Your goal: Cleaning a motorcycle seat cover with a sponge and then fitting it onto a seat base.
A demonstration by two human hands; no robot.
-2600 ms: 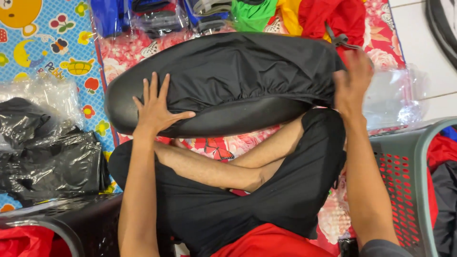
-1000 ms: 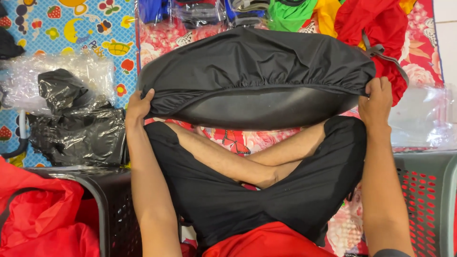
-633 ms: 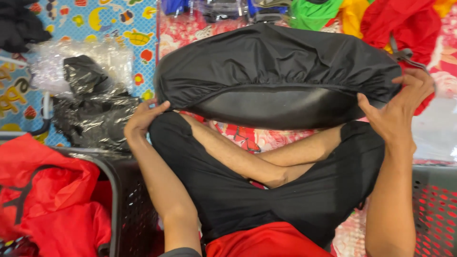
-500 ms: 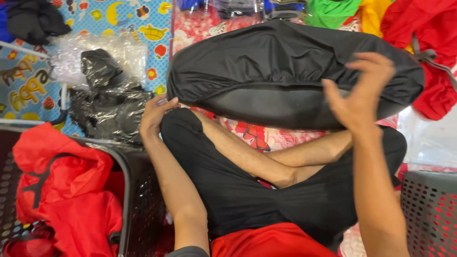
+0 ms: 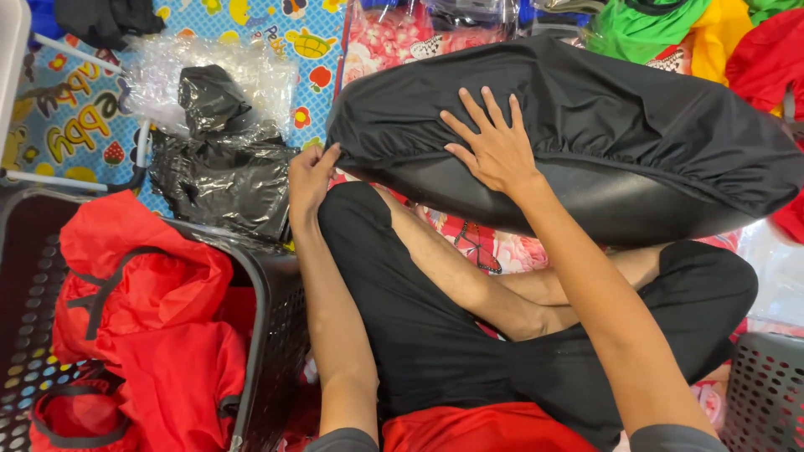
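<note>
A long oval form wrapped in a black elastic-edged cover (image 5: 603,117) lies across the patterned mat in front of my crossed legs. My left hand (image 5: 310,176) pinches the cover's gathered hem at its left end. My right hand (image 5: 494,146) lies flat with fingers spread on the cover's left half, just above the gathered edge. The smooth black underside of the form (image 5: 586,197) shows below the hem.
A dark plastic basket (image 5: 272,335) at my left holds red fabric covers (image 5: 142,293). Black covers in clear plastic bags (image 5: 222,167) lie on the colourful mat behind it. Green, yellow and red fabric (image 5: 695,29) is piled at the top right. A grey basket (image 5: 766,393) stands at lower right.
My right hand let go of the cover's right end and moved across to press flat on its left half. My view shifted left, showing more of the basket with red covers.
</note>
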